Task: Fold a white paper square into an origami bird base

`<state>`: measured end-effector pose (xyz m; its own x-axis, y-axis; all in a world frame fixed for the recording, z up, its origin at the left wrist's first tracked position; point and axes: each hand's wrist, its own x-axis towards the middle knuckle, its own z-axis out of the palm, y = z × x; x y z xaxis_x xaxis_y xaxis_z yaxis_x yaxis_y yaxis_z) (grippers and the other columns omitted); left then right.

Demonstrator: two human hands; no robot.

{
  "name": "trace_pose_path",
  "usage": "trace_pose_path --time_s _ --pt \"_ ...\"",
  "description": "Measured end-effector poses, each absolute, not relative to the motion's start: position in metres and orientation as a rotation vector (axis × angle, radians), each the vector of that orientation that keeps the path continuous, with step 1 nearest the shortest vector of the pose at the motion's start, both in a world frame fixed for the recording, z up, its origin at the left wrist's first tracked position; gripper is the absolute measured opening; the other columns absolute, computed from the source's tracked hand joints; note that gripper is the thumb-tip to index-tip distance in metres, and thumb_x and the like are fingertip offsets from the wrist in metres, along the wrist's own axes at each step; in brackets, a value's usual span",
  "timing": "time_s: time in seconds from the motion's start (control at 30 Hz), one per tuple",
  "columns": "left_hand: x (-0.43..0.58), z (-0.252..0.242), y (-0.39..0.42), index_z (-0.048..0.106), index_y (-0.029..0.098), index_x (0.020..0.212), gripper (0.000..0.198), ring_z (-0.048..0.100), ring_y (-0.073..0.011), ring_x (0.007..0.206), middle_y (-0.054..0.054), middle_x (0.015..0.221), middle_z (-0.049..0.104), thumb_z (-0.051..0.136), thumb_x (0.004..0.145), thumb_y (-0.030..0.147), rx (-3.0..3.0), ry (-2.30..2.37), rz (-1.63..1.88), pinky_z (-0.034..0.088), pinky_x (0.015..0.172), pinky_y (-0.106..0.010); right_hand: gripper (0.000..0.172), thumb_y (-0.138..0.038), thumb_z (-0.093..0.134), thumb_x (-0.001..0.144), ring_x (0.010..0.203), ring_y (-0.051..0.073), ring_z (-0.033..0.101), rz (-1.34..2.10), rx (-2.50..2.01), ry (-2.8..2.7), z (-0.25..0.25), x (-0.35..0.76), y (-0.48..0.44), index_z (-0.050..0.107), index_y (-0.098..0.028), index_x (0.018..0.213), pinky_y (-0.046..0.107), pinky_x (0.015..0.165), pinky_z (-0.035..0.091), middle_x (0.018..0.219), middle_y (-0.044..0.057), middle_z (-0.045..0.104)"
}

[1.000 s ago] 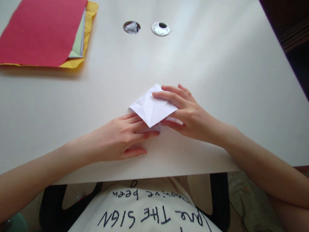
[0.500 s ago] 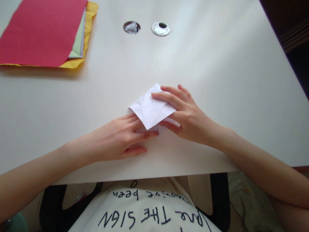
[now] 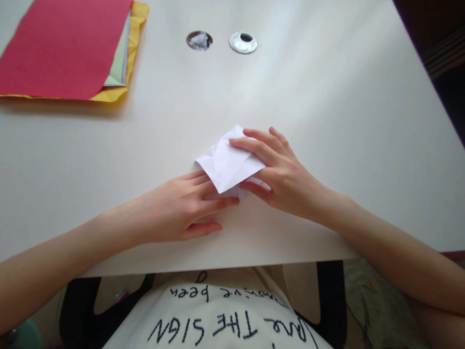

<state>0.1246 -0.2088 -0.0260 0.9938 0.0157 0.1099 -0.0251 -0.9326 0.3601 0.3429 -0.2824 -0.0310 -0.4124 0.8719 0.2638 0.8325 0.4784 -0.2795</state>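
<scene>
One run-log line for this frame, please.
left hand: flat on table, fingers touching folded white paper | right hand: pinching its raised flap | far left corner: coloured paper stack

Paper: plain white, creases show as faint grey lines. Table: off-white, no pattern, soft grey shading. Top-left stack: red sheet on top, plain; yellow sheet at bottom, showing along right & front edges; pale green sheet betw. them. Grommet: shiny silver ring, dark centre. Hole beside it: dark w/ crumpled silvery-grey stuff inside. Shirt: white w/ black hand-lettered text. Chair: black. Bottom-left corner: teal thing, can't tell what. Floor at right: olive-grey, mottled. Top-right bg: v. dark brown w/ a few lighter stripes.
</scene>
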Motion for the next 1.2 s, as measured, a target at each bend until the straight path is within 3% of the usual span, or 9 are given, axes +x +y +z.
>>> trace_pose_path --time_s 0.67,0.87,1.2 --pt "0.1249 -0.0258 -0.2073 0.054 0.015 0.118 0.035 0.042 -0.0284 0.123 -0.013 0.128 0.051 0.048 0.088 0.032 2.781 -0.003 0.131 0.037 0.101 -0.043 0.008 -0.021 0.056 0.083 0.128 0.029 0.034 0.136 -1.429 -2.361 -0.03 0.3412 -0.2827 0.063 -0.019 0.078 0.054 0.107 0.022 0.132 0.006 0.046" --pt "0.1265 -0.0303 -0.2087 0.043 0.011 0.13 0.048 0.038 -0.0292 0.126 -0.015 0.131 0.048 0.049 0.088 0.035 2.814 0.015 0.17 0.035 0.103 -0.044 0.01 -0.021 0.055 0.083 0.128 0.029 0.033 0.145 -1.426 -2.359 -0.0302 0.3418 -0.2826 0.062 -0.02 0.076 0.054 0.108 0.021 0.133 0.005 0.045" --pt "0.1275 -0.0327 -0.2109 0.05 0.017 0.127 0.042 0.041 -0.0299 0.124 -0.012 0.133 0.048 0.049 0.088 0.035 2.848 0.027 0.209 0.037 0.102 -0.046 0.008 -0.02 0.055 0.083 0.128 0.028 0.033 0.135 -1.435 -2.36 -0.0315 0.3419 -0.2829 0.063 -0.02 0.08 0.053 0.108 0.021 0.133 0.006 0.045"
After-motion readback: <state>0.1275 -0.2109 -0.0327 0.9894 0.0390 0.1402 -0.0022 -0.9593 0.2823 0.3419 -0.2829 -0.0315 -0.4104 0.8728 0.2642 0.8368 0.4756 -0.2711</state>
